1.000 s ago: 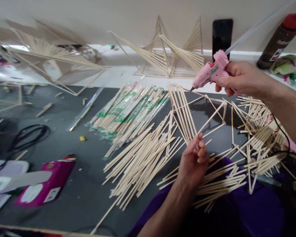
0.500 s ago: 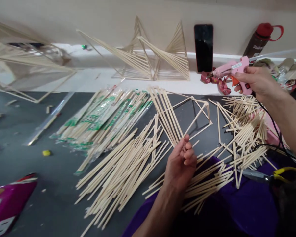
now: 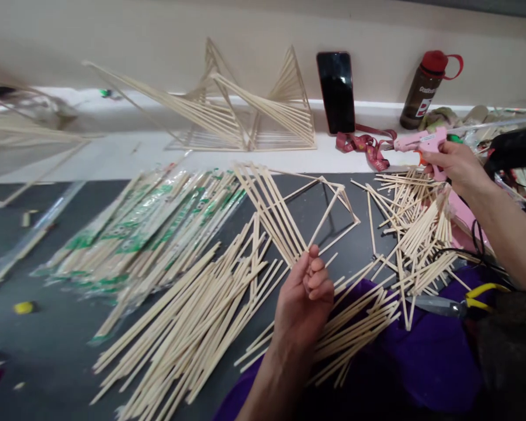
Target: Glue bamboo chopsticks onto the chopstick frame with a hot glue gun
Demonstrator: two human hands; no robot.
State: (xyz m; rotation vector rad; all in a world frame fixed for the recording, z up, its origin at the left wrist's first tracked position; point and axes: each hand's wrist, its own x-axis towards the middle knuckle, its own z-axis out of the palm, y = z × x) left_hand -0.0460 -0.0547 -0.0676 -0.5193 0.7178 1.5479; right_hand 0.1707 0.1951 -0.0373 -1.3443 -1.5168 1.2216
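Observation:
My left hand [image 3: 307, 280] pinches the near corner of a chopstick frame [image 3: 280, 216], made of parallel sticks on its left side and an open outline of sticks on its right. My right hand [image 3: 458, 164] is wrapped round the handle of a pink hot glue gun [image 3: 429, 143], its nozzle pointing left near a curled dark red ribbon [image 3: 363, 146]. Loose chopsticks [image 3: 188, 321] lie in a pile left of my left hand. More cut sticks [image 3: 416, 228] are heaped beneath my right hand.
Finished stick structures [image 3: 263, 111] stand along the wall beside a phone [image 3: 336, 93] and a bottle [image 3: 425, 88]. Wrapped chopsticks [image 3: 149, 222] lie at left. Yellow-handled scissors [image 3: 456, 305] rest on purple material [image 3: 438, 362] at the front right. A black cord hangs near my right forearm.
My right hand has lowered the glue gun slightly, moving it closer to the ribbon. The whole view has shifted, so most things sit farther left. My left hand keeps its pinch on the frame.

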